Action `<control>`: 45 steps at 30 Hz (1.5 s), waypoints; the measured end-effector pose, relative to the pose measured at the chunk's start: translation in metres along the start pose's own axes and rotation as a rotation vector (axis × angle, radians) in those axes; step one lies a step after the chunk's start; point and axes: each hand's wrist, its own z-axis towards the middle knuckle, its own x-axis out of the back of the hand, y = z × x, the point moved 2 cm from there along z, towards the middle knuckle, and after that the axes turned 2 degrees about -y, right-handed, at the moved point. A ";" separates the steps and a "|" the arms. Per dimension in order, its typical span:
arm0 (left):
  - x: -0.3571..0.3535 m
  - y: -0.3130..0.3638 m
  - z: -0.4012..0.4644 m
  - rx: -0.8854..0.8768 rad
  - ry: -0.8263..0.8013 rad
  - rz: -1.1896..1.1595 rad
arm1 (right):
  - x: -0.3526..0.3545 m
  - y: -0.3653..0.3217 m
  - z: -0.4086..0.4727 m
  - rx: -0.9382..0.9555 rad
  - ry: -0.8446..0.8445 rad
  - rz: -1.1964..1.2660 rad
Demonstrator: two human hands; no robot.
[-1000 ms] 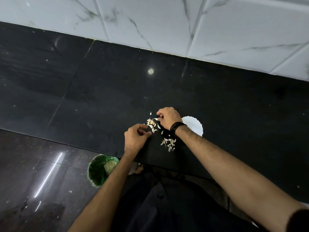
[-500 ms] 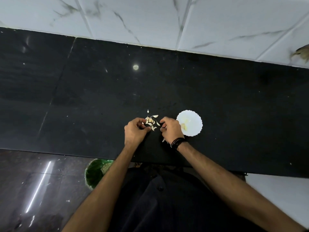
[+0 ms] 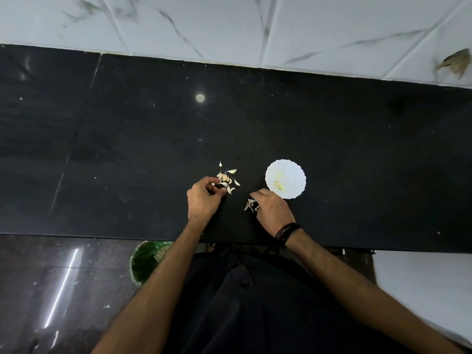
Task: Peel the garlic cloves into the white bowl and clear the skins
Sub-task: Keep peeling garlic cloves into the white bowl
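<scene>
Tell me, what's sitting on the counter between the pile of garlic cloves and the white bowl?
Nothing: in the head view, bare black counter separates the garlic cloves from the white bowl. The small heap of skins lies nearer the person, by the right hand.

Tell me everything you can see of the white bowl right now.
The white bowl is small and round with a scalloped, wavy rim, glossy like plastic or ceramic; which one I cannot tell. It sits upright on the black countertop, to the right of the garlic pile. Inside lie one peeled clove near the front and a faint yellowish smear behind it. The right hand lies just in front of its near-left rim, overlapping it in view; contact is unclear. Nothing else touches it.
</scene>
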 end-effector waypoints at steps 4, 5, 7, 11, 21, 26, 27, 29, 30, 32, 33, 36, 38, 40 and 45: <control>-0.005 -0.001 -0.004 0.010 0.010 0.002 | -0.007 -0.008 -0.005 0.076 0.096 -0.041; -0.006 0.000 -0.005 0.006 0.015 0.005 | -0.010 -0.011 -0.002 0.098 0.047 -0.072; -0.008 0.001 -0.007 0.002 0.019 0.012 | -0.014 -0.015 0.004 0.108 -0.107 -0.158; -0.008 0.003 -0.008 0.003 0.047 0.008 | -0.012 -0.015 -0.001 0.120 -0.223 -0.243; -0.007 0.001 -0.015 0.022 0.088 -0.016 | 0.024 -0.041 0.059 0.040 0.055 0.103; -0.003 0.005 -0.016 0.022 0.088 -0.038 | 0.023 -0.040 0.097 -0.018 -0.027 0.056; -0.002 0.005 -0.016 0.021 0.092 -0.039 | 0.021 -0.039 0.100 -0.016 -0.041 0.038; 0.000 0.005 -0.015 0.016 0.099 -0.037 | 0.018 -0.037 0.102 -0.013 -0.046 0.020; 0.001 0.005 -0.014 0.013 0.099 -0.033 | 0.017 -0.037 0.103 -0.014 -0.043 0.020; 0.002 0.006 -0.014 0.012 0.092 -0.022 | 0.015 -0.036 0.103 -0.014 -0.037 0.030; 0.002 0.007 -0.014 0.015 0.089 -0.025 | 0.013 -0.035 0.103 -0.012 -0.035 0.038; 0.000 0.008 -0.013 0.033 0.089 -0.046 | 0.010 -0.035 0.103 0.011 -0.037 0.024; -0.002 0.010 -0.013 0.034 0.088 -0.051 | 0.008 -0.033 0.104 0.023 -0.042 0.018; -0.004 0.012 -0.013 0.034 0.096 -0.062 | 0.009 -0.032 0.104 0.009 0.000 0.077; -0.008 0.014 -0.014 0.103 0.180 -0.299 | 0.018 -0.031 0.093 -0.186 0.063 0.601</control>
